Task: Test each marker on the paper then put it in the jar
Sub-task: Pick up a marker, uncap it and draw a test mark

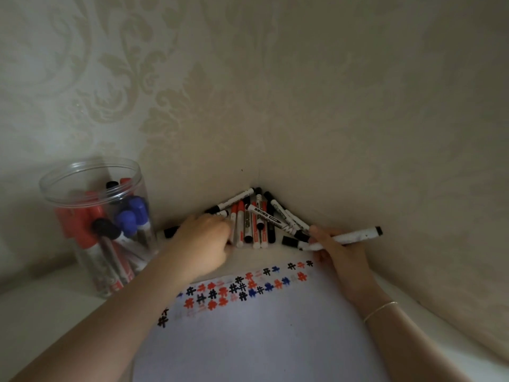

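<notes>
Head view, itemised: your right hand [334,250] grips a black-capped marker [349,238] at centre right. Your left hand [205,242], fingers curled, reaches into the marker pile [256,219] at centre — grip hidden. Jar [102,216] — left, part-filled. Paper [248,326] — bottom centre, hash-marked.

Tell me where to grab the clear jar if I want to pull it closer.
Take the jar around its bare upper wall just under the rim, coming from the right side, where the left hand already is. It stands upright and open, with marker caps below the rim.
</notes>
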The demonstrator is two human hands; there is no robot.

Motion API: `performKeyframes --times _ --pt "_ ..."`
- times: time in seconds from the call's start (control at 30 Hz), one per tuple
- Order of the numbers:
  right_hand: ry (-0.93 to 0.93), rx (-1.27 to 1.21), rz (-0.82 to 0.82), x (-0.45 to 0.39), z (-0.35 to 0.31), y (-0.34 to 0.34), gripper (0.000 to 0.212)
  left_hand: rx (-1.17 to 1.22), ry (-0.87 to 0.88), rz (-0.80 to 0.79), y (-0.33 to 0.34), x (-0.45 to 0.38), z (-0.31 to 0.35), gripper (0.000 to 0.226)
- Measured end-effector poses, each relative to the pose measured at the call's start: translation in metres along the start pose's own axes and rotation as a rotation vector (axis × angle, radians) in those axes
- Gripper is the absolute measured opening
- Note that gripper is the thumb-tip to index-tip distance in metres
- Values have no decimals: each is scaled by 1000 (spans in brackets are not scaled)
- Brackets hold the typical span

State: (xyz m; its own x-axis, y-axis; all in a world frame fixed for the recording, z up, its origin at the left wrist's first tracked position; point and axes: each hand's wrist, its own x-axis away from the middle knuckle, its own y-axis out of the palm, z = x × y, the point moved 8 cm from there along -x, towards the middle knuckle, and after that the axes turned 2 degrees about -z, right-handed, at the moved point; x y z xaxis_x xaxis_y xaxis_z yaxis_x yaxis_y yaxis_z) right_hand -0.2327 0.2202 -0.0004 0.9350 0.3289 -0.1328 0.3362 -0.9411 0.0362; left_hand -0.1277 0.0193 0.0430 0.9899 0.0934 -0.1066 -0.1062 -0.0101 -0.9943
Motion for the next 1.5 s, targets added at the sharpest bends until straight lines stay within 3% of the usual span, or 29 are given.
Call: performKeyframes --times 0.13,0.27,0.37,0.57,0.83,0.97,1.1,1.2,1.3,1.4,1.5 --pt "97 -288 -99 -3 7 3 37 745 126 -55 15 -1 47 13" --pt "180 -336 -105 -1 11 4 21 986 51 123 41 -2 54 19" --pt "164 -285 -116 0 10 5 30 1007 52 165 44 -4 52 19" --pt "152 -232 -122 2 7 7 21 1025 103 189 42 -4 53 16" --pt "107 37 -175 1 3 14 22 905 196 226 41 -4 60 23" --pt "124 -18 -274 3 4 20 12 842 231 180 44 -2 67 19" --pt "219 -185 -320 2 8 20 49 882 232 152 43 -3 67 21" --pt "133 -218 -153 -2 4 9 33 992 173 102 45 -3 63 21" --pt "51 -24 -38 -2 2 1 29 1055 119 75 49 -4 59 22" --pt "2 220 -76 -1 2 8 30 1067 68 84 49 -5 52 28" --pt "-13 259 -103 -2 3 13 31 1070 50 71 50 -5 49 43"
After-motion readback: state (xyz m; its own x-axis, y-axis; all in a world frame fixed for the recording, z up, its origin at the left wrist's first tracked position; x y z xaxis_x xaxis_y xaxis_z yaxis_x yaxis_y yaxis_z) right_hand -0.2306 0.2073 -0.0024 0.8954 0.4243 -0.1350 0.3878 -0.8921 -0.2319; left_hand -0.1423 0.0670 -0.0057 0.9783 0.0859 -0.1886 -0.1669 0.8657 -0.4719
